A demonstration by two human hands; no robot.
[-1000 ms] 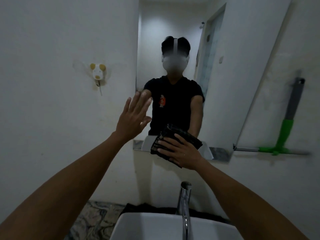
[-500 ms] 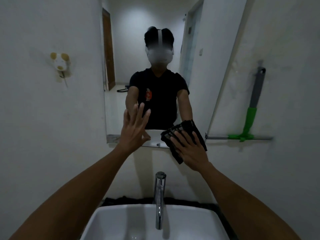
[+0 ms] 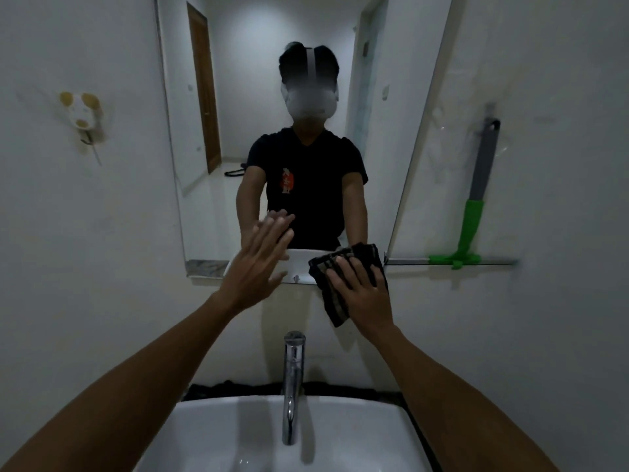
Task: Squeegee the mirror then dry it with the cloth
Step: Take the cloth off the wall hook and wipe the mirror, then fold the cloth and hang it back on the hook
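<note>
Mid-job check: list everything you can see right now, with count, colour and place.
mirror: one, frameless, on the wall above the basin
cloth: one, dark checked, pressed at the mirror's lower right corner
squeegee: one, green and grey, hanging on the wall right of the mirror
tap: one, chrome, centre
basin: one, white, bottom
wall hook: one, white and yellow, left wall
left hand: open, flat toward the mirror
right hand: flat on the cloth

Mirror [image 3: 272, 80] on wall above faucet [image 3: 292, 379] and sink [image 3: 218, 434]. Squeegee [image 3: 474, 212] hangs right of mirror; wall hook [image 3: 83, 114] left. Cloth [image 3: 343, 284] at mirror's lower right corner.
</note>
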